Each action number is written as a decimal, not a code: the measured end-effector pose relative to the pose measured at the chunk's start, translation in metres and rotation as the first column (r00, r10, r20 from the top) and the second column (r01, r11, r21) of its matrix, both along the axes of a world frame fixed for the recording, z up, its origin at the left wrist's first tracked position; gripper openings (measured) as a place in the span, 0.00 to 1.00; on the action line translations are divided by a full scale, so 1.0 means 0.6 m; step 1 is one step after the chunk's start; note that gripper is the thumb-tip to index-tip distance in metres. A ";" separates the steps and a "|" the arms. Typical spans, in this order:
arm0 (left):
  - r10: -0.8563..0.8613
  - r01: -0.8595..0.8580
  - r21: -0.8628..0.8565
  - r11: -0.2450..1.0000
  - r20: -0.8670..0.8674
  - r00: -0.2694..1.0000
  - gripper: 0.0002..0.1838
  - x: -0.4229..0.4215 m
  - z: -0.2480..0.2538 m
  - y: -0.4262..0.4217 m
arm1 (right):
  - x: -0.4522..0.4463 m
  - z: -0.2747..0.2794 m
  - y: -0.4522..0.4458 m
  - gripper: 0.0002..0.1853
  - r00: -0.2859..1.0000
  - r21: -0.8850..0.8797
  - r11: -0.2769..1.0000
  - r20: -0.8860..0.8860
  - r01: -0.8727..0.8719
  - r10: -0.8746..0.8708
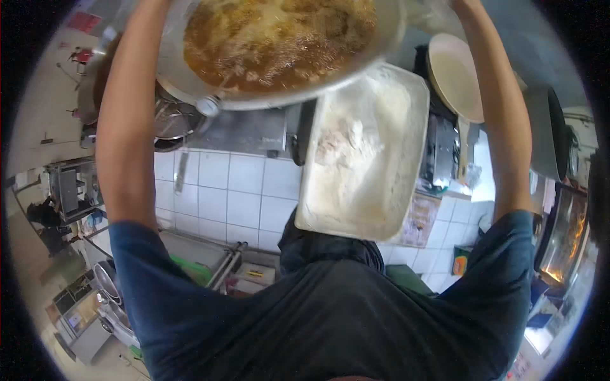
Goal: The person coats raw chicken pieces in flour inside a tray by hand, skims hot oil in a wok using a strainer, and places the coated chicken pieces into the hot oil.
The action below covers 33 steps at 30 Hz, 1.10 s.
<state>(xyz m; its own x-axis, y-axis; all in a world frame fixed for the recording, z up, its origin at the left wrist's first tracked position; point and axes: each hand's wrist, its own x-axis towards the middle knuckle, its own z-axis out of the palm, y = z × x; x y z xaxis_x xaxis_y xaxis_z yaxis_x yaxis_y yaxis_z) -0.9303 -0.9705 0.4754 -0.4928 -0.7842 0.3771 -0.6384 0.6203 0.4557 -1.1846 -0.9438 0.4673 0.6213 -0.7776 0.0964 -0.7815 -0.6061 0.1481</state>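
Both my forearms reach up past the top edge, so my left hand and my right hand are out of view. Between the arms sits a wide metal pan [279, 100] of bubbling brown liquid [273, 44], with foam and pale bits in it. Below its right side lies a pale rectangular tray [365, 230] holding white flour [375, 184]. A few flour-coated lumps [346, 143] rest in the flour; their kind is not clear. What my hands hold or touch cannot be seen.
A pale frying pan [454, 76] with a long handle lies right of the tray. Metal strainers [175, 120] stand left of it, under the big pan's rim. White tiles [229, 171] show below the counter. A glass-fronted case with an orange glow [562, 238] is at far right.
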 end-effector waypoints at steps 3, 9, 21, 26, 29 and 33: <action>-0.083 0.186 0.218 0.958 -0.411 0.908 0.13 -0.036 -0.037 0.154 | -0.033 -0.065 0.145 0.26 0.794 0.437 0.898 0.567 -0.061 -0.221; 0.440 -0.115 0.831 0.544 -0.167 0.882 0.23 -0.142 -0.442 0.425 | -0.127 -0.574 0.301 0.27 0.434 0.857 0.510 0.432 0.074 -0.790; 0.690 -0.448 0.846 0.291 0.138 0.710 0.28 -0.157 -0.812 0.446 | -0.083 -0.758 0.328 0.32 0.640 0.836 0.489 0.236 0.250 -0.731; 0.210 -0.025 0.595 0.804 -0.244 0.947 0.28 -0.153 -0.883 0.442 | -0.049 -0.693 0.359 0.25 -0.105 0.780 0.192 0.162 -0.595 -0.981; -0.085 0.028 0.755 0.655 0.037 0.996 0.30 -0.154 -0.738 0.415 | -0.062 -0.721 0.375 0.23 -0.031 0.790 0.136 0.147 -0.597 -0.989; 0.299 -0.209 0.921 0.329 0.109 0.948 0.36 -0.138 -0.746 0.425 | -0.075 -0.797 0.417 0.21 0.093 0.760 0.256 0.383 -0.598 -0.919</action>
<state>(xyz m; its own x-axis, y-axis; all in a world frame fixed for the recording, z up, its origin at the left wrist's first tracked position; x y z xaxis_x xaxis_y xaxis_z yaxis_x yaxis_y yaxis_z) -1.0134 -0.7154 0.0276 -0.2124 -0.7431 -0.6346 -0.6256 -0.3955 0.6725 -1.2294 -0.6934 -0.0107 0.4455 -0.7993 -0.4034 0.1719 0.5186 -0.8376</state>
